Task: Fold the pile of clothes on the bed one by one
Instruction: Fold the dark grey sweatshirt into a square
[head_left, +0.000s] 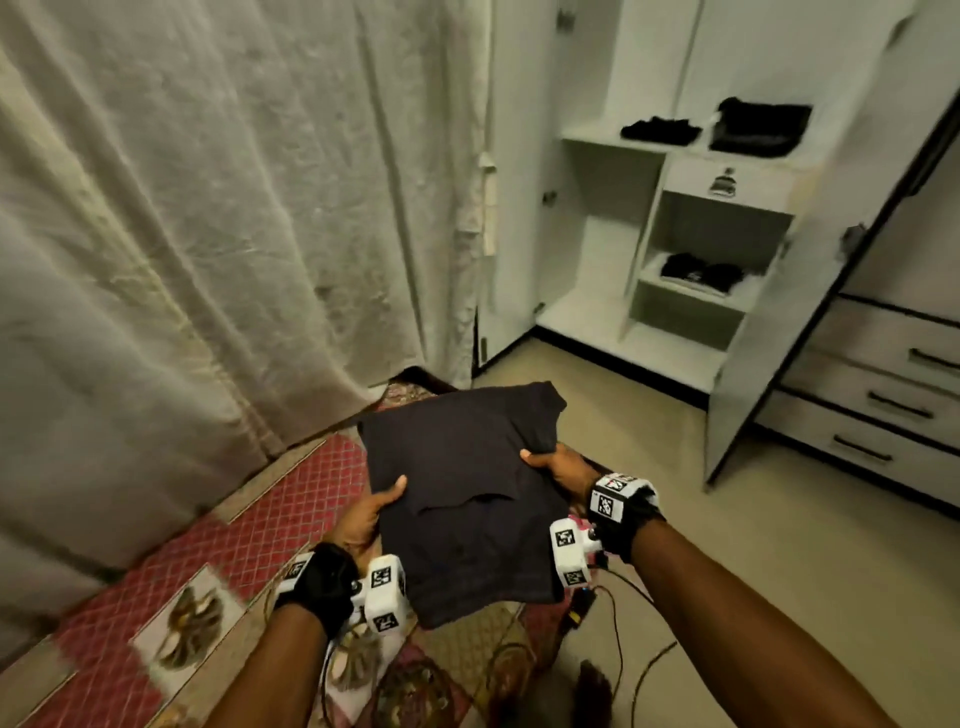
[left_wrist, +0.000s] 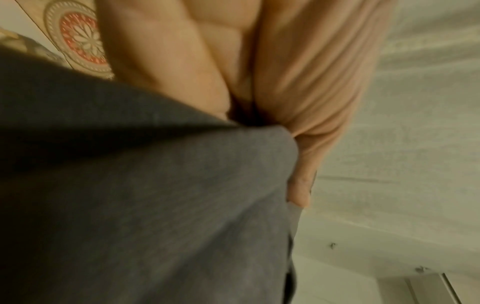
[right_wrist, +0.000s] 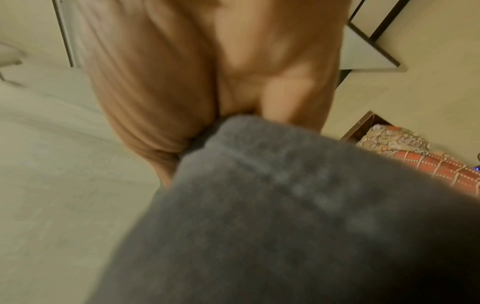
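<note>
Holding a folded dark shirt (head_left: 462, 493) flat between both hands, lower centre of the head view, lifted off the bed (head_left: 291, 499). My left hand (head_left: 363, 519) grips its left edge, thumb on top and fingers (left_wrist: 182, 61) curled under. My right hand (head_left: 563, 467) grips the right edge the same way, thumb over, fingers (right_wrist: 285, 96) under. Both are closed on cloth; the wrist views confirm fabric pinched in each.

Key relation: the shirt sits between the two hands, long axis running from near my wrists at the bottom up toward frame centre, collar end far from me. Neither hand is nearer, the grip is symmetric at about mid-length. The near hem sags a little below the wrists.

Forearms come in from the bottom of the frame, roughly parallel, palms facing in.

The open wardrobe (head_left: 675, 234) is in the upper right, with dark folded items (head_left: 758, 124) on its shelves. My guess is that this piece is done folding and needs setting down or shelving. The bed lies to the lower left, the floor (head_left: 649, 441) to the right. No pile is in view.
</note>
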